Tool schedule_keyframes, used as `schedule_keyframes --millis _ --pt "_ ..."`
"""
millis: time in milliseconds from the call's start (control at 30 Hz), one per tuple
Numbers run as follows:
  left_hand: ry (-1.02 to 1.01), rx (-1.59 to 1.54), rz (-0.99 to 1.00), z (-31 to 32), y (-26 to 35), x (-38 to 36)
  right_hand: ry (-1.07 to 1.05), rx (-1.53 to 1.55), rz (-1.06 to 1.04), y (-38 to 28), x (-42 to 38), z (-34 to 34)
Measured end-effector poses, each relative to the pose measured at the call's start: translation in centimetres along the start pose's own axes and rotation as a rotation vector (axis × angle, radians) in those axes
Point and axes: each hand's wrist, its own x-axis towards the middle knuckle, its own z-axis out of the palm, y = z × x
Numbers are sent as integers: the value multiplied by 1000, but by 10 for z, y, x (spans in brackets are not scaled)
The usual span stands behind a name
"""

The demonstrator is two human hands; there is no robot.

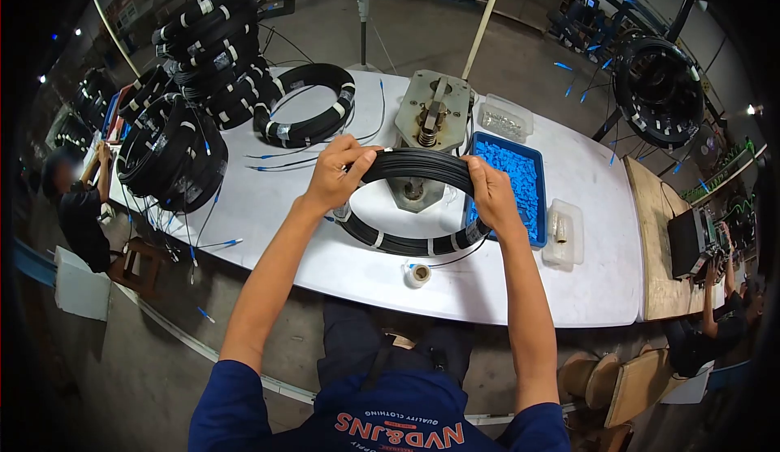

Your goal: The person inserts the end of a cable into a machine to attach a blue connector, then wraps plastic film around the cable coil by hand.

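In the head view, the left hand (335, 174) and the right hand (496, 196) hold a black cable coil (418, 162) between them, one at each side of its far edge. The left fingers are curled around the cable, with the thumb toward the ring's middle; the right hand also grips it, though most of its fingers are hidden. The coil is above the white table (357, 269), in front of the person and just before a metal machine (414, 98), whose lower plate shows through the ring. Whether the coil's near side touches the table, I cannot tell.

Just right of the coil is a blue tray (543, 200) full of small blue pieces (510, 174), with a clear box (578, 236) beside it. A small roll (419, 275) stands near the coil's front edge. Another coil (341, 109) lies on the table to the left, beside tall coil stacks (213, 49). Two other people work at the far sides.
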Motion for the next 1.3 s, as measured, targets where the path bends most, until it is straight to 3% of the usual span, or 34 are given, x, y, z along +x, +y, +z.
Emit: schedule_keyframes --millis 67,133,167,333,433,533,567,700,800,867,933,967,1000,1067,1100,1233,1300 --pt "-52 -28 -71 -11 -1 10 12 -2 -19 3 3 4" --pt "-159 102 94 -24 1 26 14 0 -40 3 5 10" --pt "-277 96 -57 -31 7 32 4 -21 -50 2 5 11" --pt "-356 147 -60 -32 42 63 17 -38 -87 -5 8 18" --pt "-612 182 -130 -23 54 66 0 -66 -74 -2 10 15" --pt "-633 42 -225 -2 38 47 73 -30 -55 13 6 11" --pt "-418 39 -33 10 29 36 90 -7 -74 15 4 10" --pt "-270 16 -97 21 34 25 72 53 -34 10 -4 0" --pt "-301 -45 -138 22 32 27 9 170 -22 17 -6 -2" --pt "-304 -82 -150 19 30 32 -46 37 -9 11 -7 -4" --pt "-472 -10 -92 7 31 45 -48 48 12 8 -7 -5" --pt "-415 25 60 4 32 51 -43 35 -18 7 -7 -4" --pt "-418 22 58 2 33 59 -42 23 -47 5 -6 -3" --pt "-615 221 -58 -3 44 72 -64 -10 -32 4 -3 -1" --pt "-737 225 -290 -8 82 83 -52 4 -60 5 -1 1" --pt "-677 -40 -136 10 57 69 -4 54 -99 16 -1 5" --pt "-557 82 -50 19 60 55 37 68 -126 21 0 5"
